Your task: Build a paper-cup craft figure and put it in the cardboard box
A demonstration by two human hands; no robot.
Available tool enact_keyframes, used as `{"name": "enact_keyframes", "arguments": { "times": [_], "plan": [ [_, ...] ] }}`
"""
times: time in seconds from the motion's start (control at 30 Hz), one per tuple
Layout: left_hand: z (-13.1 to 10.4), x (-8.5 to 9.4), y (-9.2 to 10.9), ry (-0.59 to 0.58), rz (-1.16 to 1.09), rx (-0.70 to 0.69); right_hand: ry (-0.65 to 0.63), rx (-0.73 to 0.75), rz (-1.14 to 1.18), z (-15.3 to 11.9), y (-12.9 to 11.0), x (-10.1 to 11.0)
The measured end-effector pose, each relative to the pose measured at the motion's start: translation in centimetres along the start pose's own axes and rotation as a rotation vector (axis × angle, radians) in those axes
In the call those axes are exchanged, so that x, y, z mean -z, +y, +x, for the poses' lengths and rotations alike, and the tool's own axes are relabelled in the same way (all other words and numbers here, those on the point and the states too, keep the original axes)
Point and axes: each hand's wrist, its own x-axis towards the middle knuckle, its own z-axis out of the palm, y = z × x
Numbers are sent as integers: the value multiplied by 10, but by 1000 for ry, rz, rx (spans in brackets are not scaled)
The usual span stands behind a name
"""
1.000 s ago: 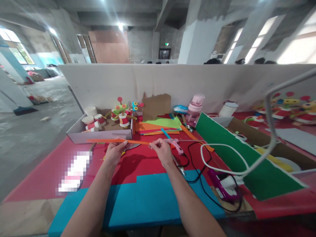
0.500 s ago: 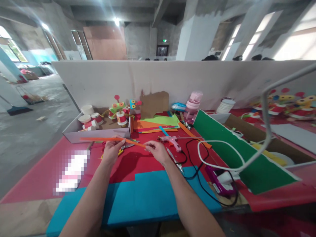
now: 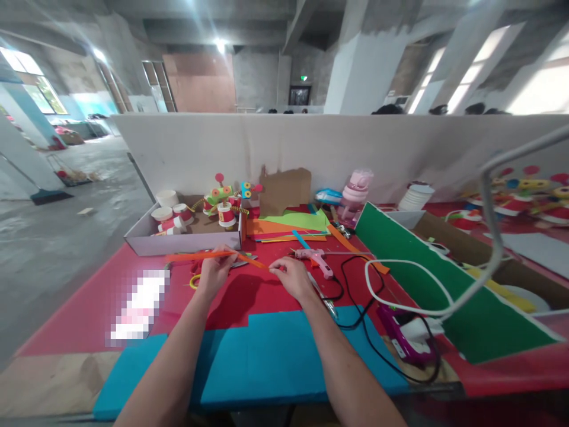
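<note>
A long orange paper strip (image 3: 252, 260) stretches between both hands above the red tabletop. My left hand (image 3: 217, 268) pinches it near the middle, and its far end sticks out past that hand to the left. At the strip's right end, my right hand (image 3: 291, 277) grips it between thumb and fingers. Scissors with a yellow handle (image 3: 194, 281) lie under the left hand, partly hidden by it. Just beyond the right hand rests a pink glue gun (image 3: 317, 261). A slim silver tool (image 3: 328, 303), its kind unclear, lies beside the right wrist.
A shallow box (image 3: 186, 242) at the back left holds paper cups and cup figures. Coloured paper sheets (image 3: 293, 223) lie at the back. A green-sided box (image 3: 427, 279), purple power strip (image 3: 406, 344) and cables occupy the right. Blue padding (image 3: 262, 362) covers the front edge.
The whole view has shifted slightly, so things appear farther right. Both hands keep hold of the orange paper strip, with little change in their grip.
</note>
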Motion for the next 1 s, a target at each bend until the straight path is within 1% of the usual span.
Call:
{"name": "enact_keyframes", "arguments": {
  "times": [0.1, 0.2, 0.3, 0.43, 0.6, 0.7, 0.87, 1.0],
  "plan": [
    [-1, -2, 0, 26, -17, 12, 39, -35, 16, -2, -2, -4],
    [0, -3, 1, 60, -113, 59, -24, -116, 222, -2, -4, -8],
    [0, -2, 1, 68, -159, 71, -44, -116, 387, -2, -5, -11],
    [1, -2, -2, 42, -154, 73, 11, -117, 338, -2, -7, -12],
    [0, -1, -4, 16, -156, 71, -8, -139, 254, -2, -10, -11],
    [0, -2, -5, 2, -152, 70, 2, -160, 183, 0, -8, -14],
    [1, -3, -10, 32, -177, 77, 9, -128, 341, 4, -5, -24],
    [2, -3, -12, 33, -153, 71, 4, -131, 347, 2, -14, -20]
  ]
}}
